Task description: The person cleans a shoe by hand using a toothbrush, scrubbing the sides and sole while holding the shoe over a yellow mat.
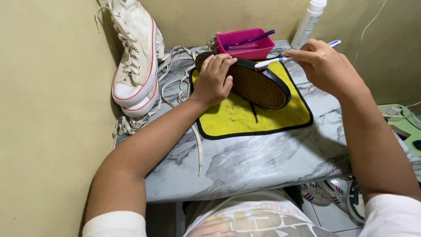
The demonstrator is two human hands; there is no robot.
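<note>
Head view: left hand [213, 78] grips black shoe [250, 81] — brown sole up — right hand [323, 66] pinches toothbrush [287, 57].

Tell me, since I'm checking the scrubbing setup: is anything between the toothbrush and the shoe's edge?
Nothing visible. The right hand holds the toothbrush with its head at the black shoe rim, while the left hand steadies the sole.

Black shoe [258, 85] lies on its side w/ brown waffle-pattern sole facing up and toward the camera, black rubber edge round it, on the yellow cloth [245, 116] at the back of the tabletop. Toothbrush [280, 58], white w/ blue trim, angled nearly level, bristle end touching the sole's upper rim.
</note>
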